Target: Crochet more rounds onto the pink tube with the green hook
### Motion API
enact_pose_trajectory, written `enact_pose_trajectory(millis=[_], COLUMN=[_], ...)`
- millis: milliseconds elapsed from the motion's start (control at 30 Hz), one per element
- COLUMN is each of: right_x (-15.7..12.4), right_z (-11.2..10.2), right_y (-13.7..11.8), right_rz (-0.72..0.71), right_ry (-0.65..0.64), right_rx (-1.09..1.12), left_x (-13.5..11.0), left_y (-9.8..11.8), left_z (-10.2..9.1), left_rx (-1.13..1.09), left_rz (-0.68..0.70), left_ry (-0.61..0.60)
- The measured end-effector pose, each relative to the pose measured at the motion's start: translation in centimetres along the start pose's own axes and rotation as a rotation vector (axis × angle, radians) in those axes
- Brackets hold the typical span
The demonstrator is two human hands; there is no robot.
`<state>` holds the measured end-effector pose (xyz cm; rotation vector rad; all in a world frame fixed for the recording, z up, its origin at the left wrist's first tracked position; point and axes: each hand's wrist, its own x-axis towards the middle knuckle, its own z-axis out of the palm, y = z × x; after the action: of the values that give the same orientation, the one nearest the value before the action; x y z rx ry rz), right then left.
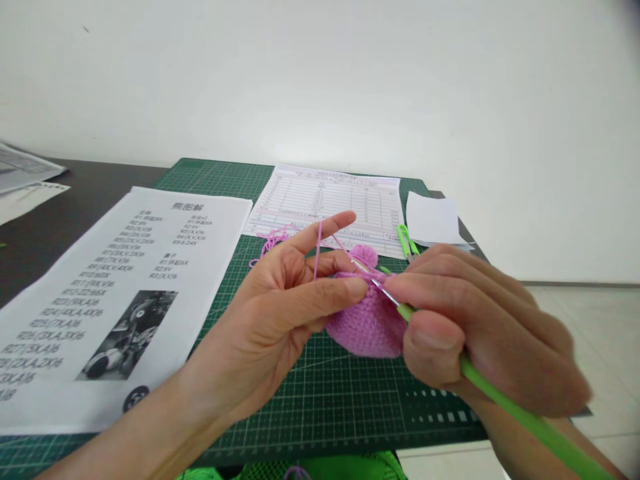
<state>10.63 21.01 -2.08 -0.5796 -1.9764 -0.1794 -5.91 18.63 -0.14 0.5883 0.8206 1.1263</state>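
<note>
My left hand (295, 287) pinches the upper edge of a pink crocheted piece (367, 325), its index finger stretched out. A pink strand of yarn (318, 250) runs over that raised finger and down to the work. My right hand (480, 327) grips a crochet hook (515, 397) with a green handle and a metal shaft. The hook's tip lies at the top edge of the piece, by my left thumb. Behind the piece sits a small pink ball (364, 255), partly covered. Loose pink yarn (273, 241) is heaped beyond my left hand.
A green cutting mat (310, 393) covers much of the dark table (107, 177). A printed pattern sheet (200, 267) lies at left, a printed table sheet (330, 193) behind. Green thread snips (406, 241) and white paper (434, 217) lie at right. A green mesh bag (350, 467) shows below.
</note>
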Motion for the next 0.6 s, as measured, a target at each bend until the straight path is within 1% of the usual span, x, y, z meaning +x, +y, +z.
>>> enact_pose_trajectory(millis=[100,300,400,533,600], right_x=[0.4,1.4,1.6,2.0,2.2], right_z=[-1.3,-3.2,-3.7,-3.8,-3.7], right_y=[-0.1,-0.5,-0.6,-0.4,-0.4], right_rz=[0.030,0.129,0.157,0.209,0.204], right_ry=[-0.111,-0.216,-0.257,-0.292,-0.307], right_rx=[0.018,0.020,0.064,0.118,0.111], left_x=[0.1,0.1,0.1,0.1,0.0], left_y=[0.0,0.0,-0.1,-0.4,-0.5], left_z=[0.1,0.2,0.1,-0.2,-0.2], left_rx=[0.022,0.042,0.078,0.138,0.163], left_rz=[0.000,0.007,0.017,0.044,0.045], left_ry=[-0.023,-0.076,-0.097,-0.114,-0.120])
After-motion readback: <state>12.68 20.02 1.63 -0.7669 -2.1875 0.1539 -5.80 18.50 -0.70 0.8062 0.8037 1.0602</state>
